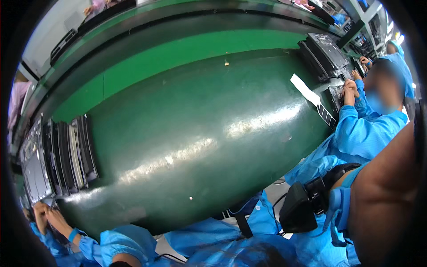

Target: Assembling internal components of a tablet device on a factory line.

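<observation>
Very close at the right edge, my right hand shows only as a large patch of bare skin at the wrist and heel of the hand. Its fingers lie outside the picture. A blue band circles the wrist, and a black box-shaped device on a strap is fixed beside it. My left hand does not show; at the bottom left there is only a blue sleeve with a bit of skin below it. In front of me stretches a green work surface. I cannot see anything held by me.
Left, a co-worker's hands touch a dark part beside upright flat dark panels. Right, another co-worker's hands work on a dark panel near stacked panels. A white strip with dark squares lies close by.
</observation>
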The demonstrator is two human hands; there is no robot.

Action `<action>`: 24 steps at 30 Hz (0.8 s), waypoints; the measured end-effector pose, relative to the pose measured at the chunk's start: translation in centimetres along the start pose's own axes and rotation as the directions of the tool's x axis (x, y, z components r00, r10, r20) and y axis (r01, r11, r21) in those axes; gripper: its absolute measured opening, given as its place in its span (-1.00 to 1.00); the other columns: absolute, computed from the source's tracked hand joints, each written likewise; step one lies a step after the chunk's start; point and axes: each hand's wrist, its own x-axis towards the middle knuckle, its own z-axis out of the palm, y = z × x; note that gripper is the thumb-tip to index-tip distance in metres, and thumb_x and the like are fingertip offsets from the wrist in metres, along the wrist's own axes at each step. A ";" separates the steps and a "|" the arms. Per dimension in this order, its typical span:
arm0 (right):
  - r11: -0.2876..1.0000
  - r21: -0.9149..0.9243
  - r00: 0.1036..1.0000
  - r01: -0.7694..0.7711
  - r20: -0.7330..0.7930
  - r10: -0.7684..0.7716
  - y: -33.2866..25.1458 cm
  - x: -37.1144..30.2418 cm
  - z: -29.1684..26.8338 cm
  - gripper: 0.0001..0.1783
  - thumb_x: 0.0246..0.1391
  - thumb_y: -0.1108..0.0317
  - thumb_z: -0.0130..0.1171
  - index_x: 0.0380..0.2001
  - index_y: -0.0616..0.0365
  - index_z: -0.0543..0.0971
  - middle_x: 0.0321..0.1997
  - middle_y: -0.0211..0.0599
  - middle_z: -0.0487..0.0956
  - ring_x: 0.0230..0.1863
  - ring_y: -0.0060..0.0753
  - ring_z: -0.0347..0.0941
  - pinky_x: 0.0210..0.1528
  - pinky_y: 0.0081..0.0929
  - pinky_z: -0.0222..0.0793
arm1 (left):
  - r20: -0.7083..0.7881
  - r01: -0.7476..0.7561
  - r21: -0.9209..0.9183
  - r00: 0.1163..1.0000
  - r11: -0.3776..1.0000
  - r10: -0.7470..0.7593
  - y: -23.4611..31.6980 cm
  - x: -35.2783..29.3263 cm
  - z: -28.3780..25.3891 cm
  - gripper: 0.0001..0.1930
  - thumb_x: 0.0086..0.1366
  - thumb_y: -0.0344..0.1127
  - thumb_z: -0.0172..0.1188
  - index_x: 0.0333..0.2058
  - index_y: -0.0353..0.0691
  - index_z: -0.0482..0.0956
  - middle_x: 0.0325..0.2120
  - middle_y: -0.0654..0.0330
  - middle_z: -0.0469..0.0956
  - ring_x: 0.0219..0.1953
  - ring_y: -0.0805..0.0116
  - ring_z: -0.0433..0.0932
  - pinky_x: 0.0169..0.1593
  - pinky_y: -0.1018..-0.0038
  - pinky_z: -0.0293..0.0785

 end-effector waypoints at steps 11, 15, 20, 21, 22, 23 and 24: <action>0.998 -0.068 0.999 0.014 0.052 -0.010 -0.7 0.3 0.2 -0.29 0.10 -0.01 0.19 0.22 0.18 0.37 0.44 0.19 0.16 0.49 0.16 -0.03 0.55 -0.02 -0.40 | 0.047 -0.058 -0.118 0.997 0.991 0.064 -0.9 1.4 0.3 -0.64 0.31 -0.28 0.15 0.00 -0.37 0.49 -0.02 0.00 0.49 0.03 0.09 0.46 0.19 0.22 0.38; 0.995 -0.092 0.997 -0.024 0.071 0.031 -0.9 0.3 0.0 -0.30 0.11 0.00 0.19 0.22 0.18 0.38 0.44 0.19 0.16 0.49 0.16 -0.03 0.55 -0.02 -0.40 | 0.037 -0.053 -0.138 0.998 0.989 0.059 -0.9 1.1 0.6 -0.64 0.31 -0.28 0.15 0.00 -0.38 0.49 -0.01 0.00 0.49 0.04 0.09 0.46 0.20 0.22 0.37; 0.990 -0.124 0.993 -0.069 0.088 0.080 -1.6 0.2 -0.1 -0.31 0.11 0.01 0.18 0.21 0.19 0.38 0.44 0.19 0.17 0.49 0.16 -0.02 0.55 -0.02 -0.40 | 0.032 -0.046 -0.163 0.998 0.986 0.052 -0.5 0.8 1.3 -0.64 0.32 -0.28 0.14 0.01 -0.38 0.49 0.00 -0.01 0.49 0.05 0.09 0.46 0.21 0.22 0.37; 0.989 -0.129 0.992 -0.072 0.092 0.084 -1.6 0.2 -0.2 -0.31 0.11 0.01 0.18 0.21 0.19 0.38 0.43 0.19 0.17 0.49 0.16 -0.02 0.55 -0.02 -0.40 | 0.033 -0.049 -0.171 0.998 0.984 0.055 -0.6 0.7 1.4 -0.64 0.32 -0.28 0.14 0.01 -0.38 0.49 0.00 -0.01 0.49 0.05 0.09 0.46 0.21 0.22 0.37; 0.988 -0.135 0.991 -0.074 0.097 0.087 -1.6 0.1 -0.2 -0.31 0.11 0.01 0.18 0.21 0.19 0.38 0.43 0.19 0.17 0.49 0.16 -0.02 0.55 -0.02 -0.40 | 0.034 -0.052 -0.180 0.998 0.982 0.059 -0.7 0.8 1.4 -0.64 0.32 -0.28 0.14 0.01 -0.38 0.49 0.00 -0.01 0.49 0.06 0.09 0.46 0.21 0.22 0.37; 0.987 -0.143 0.991 -0.075 0.102 0.090 -1.7 0.1 -0.3 -0.31 0.11 0.01 0.18 0.21 0.19 0.38 0.43 0.19 0.17 0.49 0.16 -0.02 0.55 -0.02 -0.40 | 0.035 -0.055 -0.190 0.997 0.980 0.063 -0.9 0.8 1.5 -0.64 0.32 -0.28 0.14 0.01 -0.38 0.49 0.00 -0.01 0.49 0.06 0.09 0.46 0.22 0.22 0.37; 0.985 -0.150 0.990 -0.080 0.107 0.097 -1.8 0.1 -0.4 -0.31 0.11 0.01 0.18 0.21 0.19 0.38 0.43 0.19 0.17 0.49 0.16 -0.02 0.55 -0.02 -0.40 | 0.035 -0.055 -0.198 0.997 0.979 0.064 -0.9 0.7 1.7 -0.64 0.32 -0.28 0.14 0.01 -0.38 0.49 0.00 -0.01 0.49 0.06 0.09 0.46 0.22 0.22 0.37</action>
